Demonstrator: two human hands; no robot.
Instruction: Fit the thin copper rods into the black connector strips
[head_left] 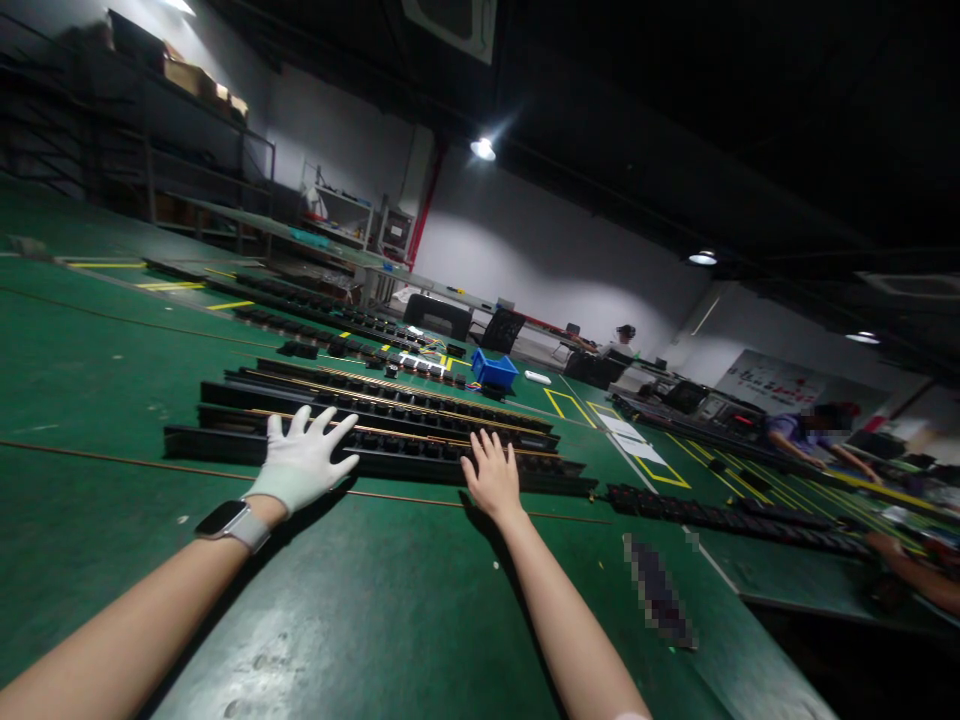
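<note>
Green work table (390, 620): a broad, matte surface that fills the lower view and carries yellow floor-style markings farther off. Long black trays (390, 415): several narrow rails lie side by side across the table, each filled with a row of small dark parts; the nearest tray (405, 462) lies directly beyond both outstretched arms, with more rows behind it. Blue bin (493, 369): stands well beyond the trays. Another person (814, 435) works at the right edge of the table, apart from the wearer. Left hand (304, 462): in a white glove, a smartwatch (225, 520) on the wrist, fingers spread wide and laid flat on the near edge of the nearest tray, clamped on nothing. Right hand (493, 476): bare, fingers slightly apart, palm down, its fingertips touching the same tray farther along. Step in hand, as judged: both hands are taking hold of the nearest tray. The next move calls for an even grip from both hands, so that the long rail stays level and its parts stay seated.
</note>
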